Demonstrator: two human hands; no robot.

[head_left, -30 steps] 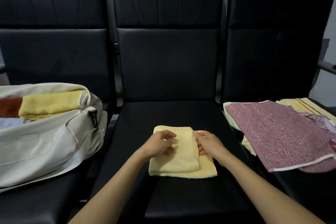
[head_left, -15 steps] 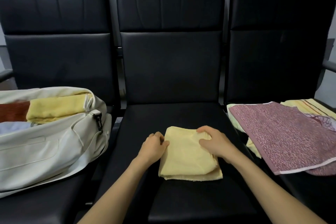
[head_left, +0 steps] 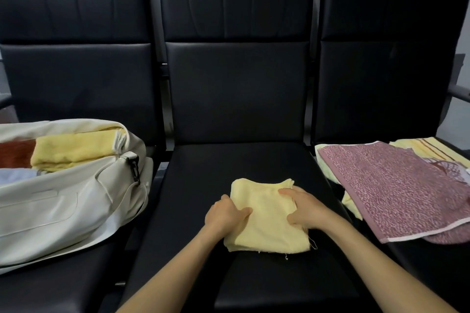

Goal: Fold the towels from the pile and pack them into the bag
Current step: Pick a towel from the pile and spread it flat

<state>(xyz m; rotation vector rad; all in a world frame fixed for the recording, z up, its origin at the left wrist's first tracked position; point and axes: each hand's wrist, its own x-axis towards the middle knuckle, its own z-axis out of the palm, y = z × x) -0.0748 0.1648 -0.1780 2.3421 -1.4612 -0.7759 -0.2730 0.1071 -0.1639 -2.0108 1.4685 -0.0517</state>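
A folded pale yellow towel (head_left: 267, 218) lies on the middle black seat (head_left: 203, 185). My left hand (head_left: 225, 216) grips its left edge, thumb on top. My right hand (head_left: 304, 208) holds its right side, fingers curled over the cloth. On the left seat lies an open cream bag (head_left: 63, 201) with a folded yellow towel (head_left: 73, 150), an orange-brown one (head_left: 15, 154) and a pale blue one (head_left: 15, 175) inside. The pile on the right seat has a pink speckled towel (head_left: 396, 190) on top and a yellow striped towel (head_left: 429, 147) behind it.
Three black padded chairs stand in a row with tall backs. A metal armrest (head_left: 460, 91) juts out at the far right. Loose threads hang from the towel's front right corner. A black buckle (head_left: 134, 165) sits on the bag's near end.
The towel went from half-folded to a compact square. My left hand moved from its top to its left edge. My right hand now sits on its right side.
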